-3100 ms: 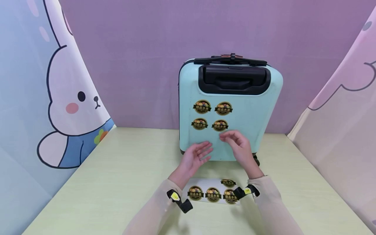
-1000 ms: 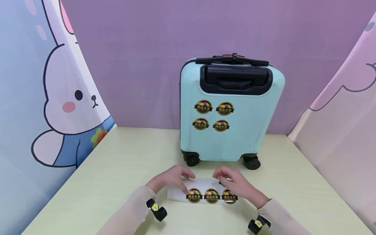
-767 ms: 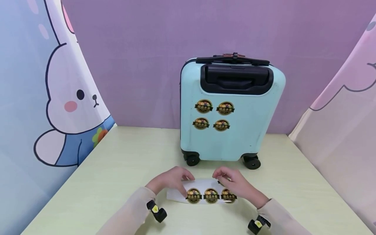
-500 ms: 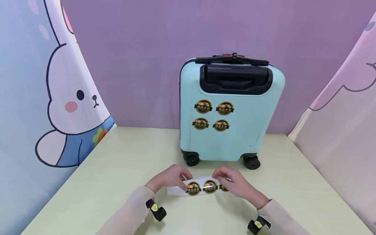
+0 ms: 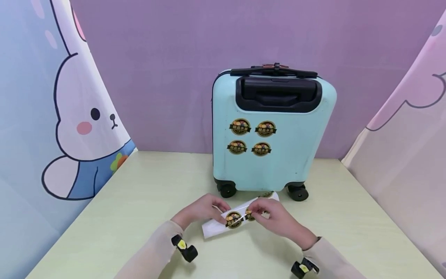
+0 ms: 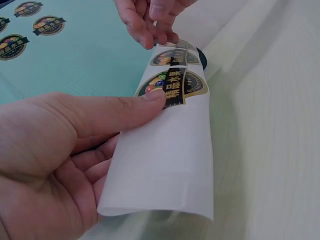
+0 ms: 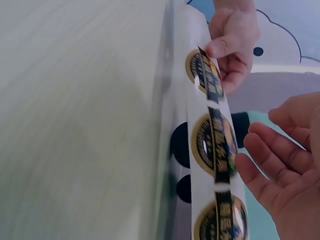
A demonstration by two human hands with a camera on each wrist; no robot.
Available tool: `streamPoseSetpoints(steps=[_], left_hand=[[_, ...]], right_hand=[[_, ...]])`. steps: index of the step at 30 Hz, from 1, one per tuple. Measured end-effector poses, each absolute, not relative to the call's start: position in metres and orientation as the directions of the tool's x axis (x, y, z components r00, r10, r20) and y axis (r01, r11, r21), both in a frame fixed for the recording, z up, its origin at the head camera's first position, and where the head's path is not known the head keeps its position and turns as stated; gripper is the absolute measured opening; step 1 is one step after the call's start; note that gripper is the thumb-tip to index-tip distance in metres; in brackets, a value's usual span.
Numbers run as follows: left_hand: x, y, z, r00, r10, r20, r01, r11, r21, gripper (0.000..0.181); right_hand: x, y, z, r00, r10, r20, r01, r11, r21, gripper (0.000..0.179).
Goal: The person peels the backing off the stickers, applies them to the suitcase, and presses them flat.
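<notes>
A white sheet of round black-and-gold stickers point(image 5: 214, 229) is raised off the table and bent along its length. My left hand point(image 5: 203, 209) pinches it near one end, thumb on top and fingers underneath, as the left wrist view shows. My right hand point(image 7: 290, 160) is beside the sheet's edge with its fingers loosely bent and the thumb apart from them. Whether its fingertips touch the sheet is hard to tell. Behind both hands stands a mint-green suitcase point(image 5: 289, 155). Several matching stickers, such as the upper-left sticker point(image 5: 240, 126), are on its upper left face.
The suitcase's black wheels point(image 5: 297, 192) rest on the pale table point(image 5: 156, 182), just beyond the sheet. A purple cloth point(image 5: 156, 77) hangs behind. Printed curtains, one with a rabbit point(image 5: 87, 108), close off the sides.
Both hands have come down from the suitcase to the sheet. The sheet has since been lifted off the table and swung so its right end points toward the suitcase.
</notes>
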State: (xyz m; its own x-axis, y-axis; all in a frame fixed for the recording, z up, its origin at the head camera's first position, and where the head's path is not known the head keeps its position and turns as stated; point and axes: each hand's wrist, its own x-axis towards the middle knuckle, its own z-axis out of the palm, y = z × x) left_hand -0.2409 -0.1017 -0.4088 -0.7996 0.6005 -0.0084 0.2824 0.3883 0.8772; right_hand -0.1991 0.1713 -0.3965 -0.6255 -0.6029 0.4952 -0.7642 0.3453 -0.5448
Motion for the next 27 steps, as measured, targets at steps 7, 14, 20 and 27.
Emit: streamPoseSetpoints(steps=[7, 14, 20, 27], left_hand=[[-0.237, -0.095, -0.408, -0.826, 0.559, -0.066, 0.122, 0.293, 0.948, 0.035], [-0.234, -0.088, -0.406, -0.839, 0.535, -0.094, 0.045, 0.240, 0.970, 0.034], [-0.231, -0.083, -0.407, -0.837, 0.536, -0.107, -0.010, 0.182, 0.983, 0.034], [-0.227, -0.081, -0.406, -0.828, 0.551, -0.105, -0.034, 0.138, 0.990, 0.032]], right_hand=[[-0.200, 0.161, -0.395, -0.476, -0.628, 0.615, -0.879, 0.311, -0.362, 0.027], [-0.201, 0.154, -0.395, -0.393, -0.617, 0.682, -0.913, 0.350, -0.210, 0.033], [-0.201, 0.150, -0.396, -0.368, -0.625, 0.689, -0.911, 0.390, -0.133, 0.032], [-0.202, 0.146, -0.395, -0.317, -0.640, 0.700, -0.905, 0.424, -0.022, 0.034]])
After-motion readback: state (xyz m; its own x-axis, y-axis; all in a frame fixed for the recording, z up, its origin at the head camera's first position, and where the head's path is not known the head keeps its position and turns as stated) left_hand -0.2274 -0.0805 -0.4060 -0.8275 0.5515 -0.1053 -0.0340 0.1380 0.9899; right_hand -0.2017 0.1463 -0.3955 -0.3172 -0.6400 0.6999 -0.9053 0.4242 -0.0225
